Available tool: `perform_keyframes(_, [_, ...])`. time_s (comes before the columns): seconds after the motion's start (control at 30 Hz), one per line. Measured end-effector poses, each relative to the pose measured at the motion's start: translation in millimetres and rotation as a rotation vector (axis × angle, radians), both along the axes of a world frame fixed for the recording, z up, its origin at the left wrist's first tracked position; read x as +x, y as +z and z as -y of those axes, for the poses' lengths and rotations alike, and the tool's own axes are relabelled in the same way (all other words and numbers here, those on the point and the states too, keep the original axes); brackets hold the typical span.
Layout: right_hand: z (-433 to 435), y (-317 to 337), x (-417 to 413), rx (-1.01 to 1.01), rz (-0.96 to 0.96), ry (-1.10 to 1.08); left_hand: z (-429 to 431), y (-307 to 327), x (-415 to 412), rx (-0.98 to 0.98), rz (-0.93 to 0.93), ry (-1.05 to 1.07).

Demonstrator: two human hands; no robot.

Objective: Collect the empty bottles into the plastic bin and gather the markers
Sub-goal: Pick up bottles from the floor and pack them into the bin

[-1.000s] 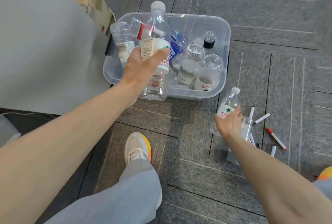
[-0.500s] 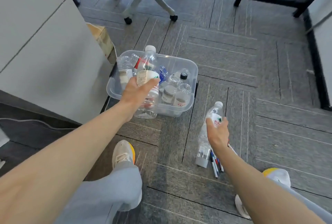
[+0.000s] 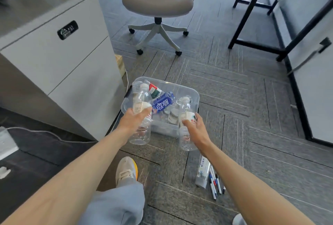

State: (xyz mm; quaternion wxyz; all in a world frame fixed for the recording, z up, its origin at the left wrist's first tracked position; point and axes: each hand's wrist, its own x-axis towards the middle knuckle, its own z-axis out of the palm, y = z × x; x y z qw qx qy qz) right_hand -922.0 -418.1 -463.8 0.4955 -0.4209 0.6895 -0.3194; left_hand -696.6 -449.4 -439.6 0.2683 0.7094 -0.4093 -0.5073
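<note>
A clear plastic bin [image 3: 193, 96] stands on the carpet, holding several empty bottles, one with a blue label [image 3: 162, 104]. My left hand [image 3: 132, 121] grips a clear bottle [image 3: 141, 114] upright at the bin's near left edge. My right hand [image 3: 195, 129] grips a second clear bottle [image 3: 186, 125] upright at the bin's near right corner. Several markers [image 3: 215, 183] lie on the floor below my right forearm, beside a clear marker holder [image 3: 202, 172] lying on its side.
A grey cabinet [image 3: 59, 66] stands to the left of the bin. A grey office chair [image 3: 157, 1] stands behind the bin, and black table legs [image 3: 252, 8] rise at the right. My left foot in a pale shoe [image 3: 126, 170] is near the bin.
My right hand has lifted its bottle off the floor beside the markers and carried it up to the bin's near right corner. The view has risen and pulled back. My left hand keeps its bottle.
</note>
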Motion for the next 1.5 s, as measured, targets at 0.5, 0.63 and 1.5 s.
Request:
perform_keyframes(0.5, [111, -57, -18, 0.008, -0.02, 0.084, 201, -99, -32, -0.118, 0.734, -0.539])
perform_keyframes(0.63, [123, -55, -37, 0.016, -0.053, 0.059, 213, -101, -35, -0.119, 0.807, -0.559])
perform_keyframes(1.5, [257, -51, -36, -0.213, -1.488, 1.066, 189, -64, -3, -0.223, 0.642, -0.321])
